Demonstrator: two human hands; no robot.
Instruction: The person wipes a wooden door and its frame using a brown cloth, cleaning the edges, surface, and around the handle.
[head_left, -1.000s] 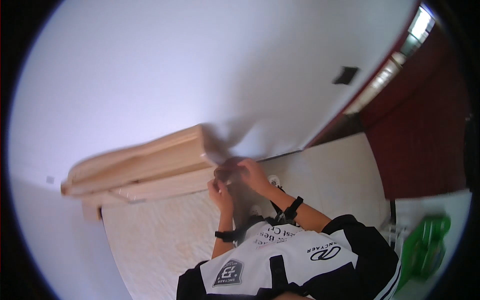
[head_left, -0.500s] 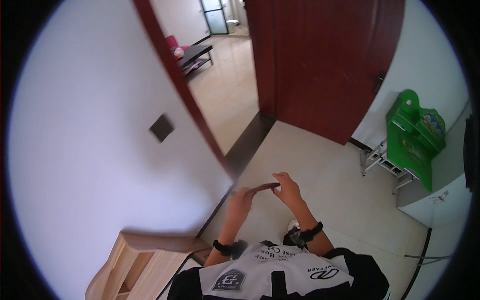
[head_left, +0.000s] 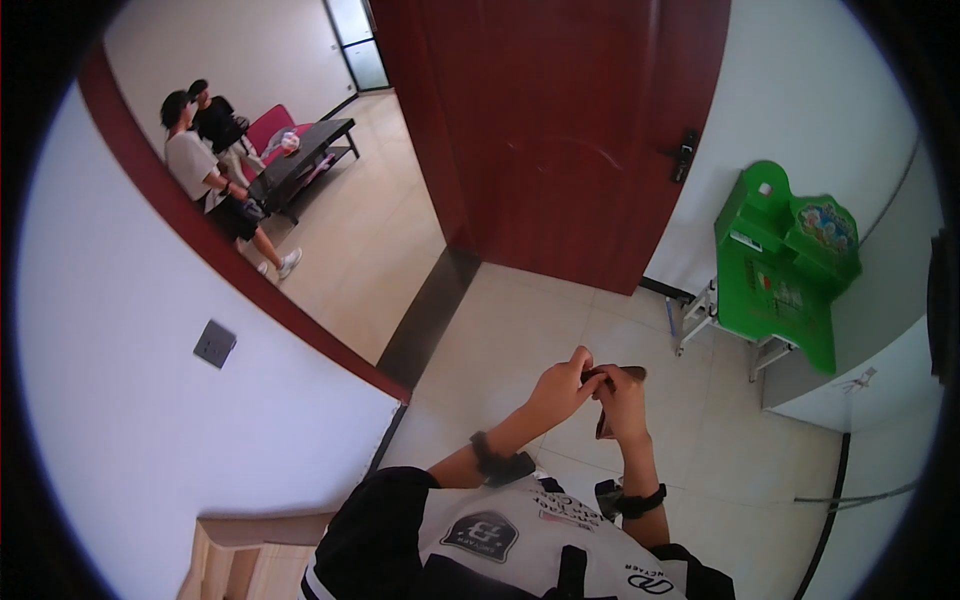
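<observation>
In front of my body both hands are closed around a thin, brown, flat thing [head_left: 604, 427] whose kind I cannot make out. My left hand [head_left: 562, 392] grips it from the left, with the thumb on top. My right hand [head_left: 625, 405] wraps over it, its fingers touching those of the left. A dark end sticks out to the right past the right hand, and a reddish-brown part hangs below the palm. My fingers hide the middle of it. Each wrist wears a black band.
A dark red door [head_left: 560, 140] stands open ahead. Through the doorway two people [head_left: 195, 165] are beside a low black table [head_left: 300, 165]. A green child's desk [head_left: 780, 285] is at the right. A wooden cabinet [head_left: 262, 530] stands lower left, beneath a wall socket [head_left: 214, 343].
My hands have come together and sit farther right; the brown thing, stretched between them before, is now mostly covered. The view has turned, bringing two people into sight through the doorway.
</observation>
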